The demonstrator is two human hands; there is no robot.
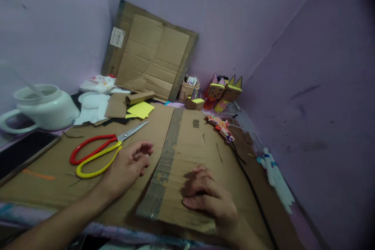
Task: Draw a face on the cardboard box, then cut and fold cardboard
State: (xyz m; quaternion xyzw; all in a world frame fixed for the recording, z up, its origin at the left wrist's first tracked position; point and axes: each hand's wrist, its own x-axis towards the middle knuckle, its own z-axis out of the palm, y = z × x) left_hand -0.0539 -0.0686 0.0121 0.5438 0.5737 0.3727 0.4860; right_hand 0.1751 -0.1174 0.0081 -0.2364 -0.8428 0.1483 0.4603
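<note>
My left hand point(131, 164) hovers over the cardboard with loosely curled fingers and nothing in them. Just left of it lies a pair of scissors point(120, 137) with one red and one yellow handle, blades pointing away to the right. My right hand point(209, 195) is above or lightly on a cardboard sheet point(187, 156), its fingers bent but apart, with nothing visible in them. A strip of grey tape point(164, 164) runs along that sheet's left side. To the upper right a glue gun point(221, 127) with a colourful pattern lies on its side, its black cord trailing toward me.
A phone point(25, 154) and a white mug-like pot point(47, 107) stand at left. Yellow paper point(140, 110) and cardboard scraps lie behind the scissors. Folded cardboard point(155, 54) leans on the wall. Marker holder point(190, 88), small eared cardboard figures point(216, 90) and glue sticks point(275, 175) line the back and right.
</note>
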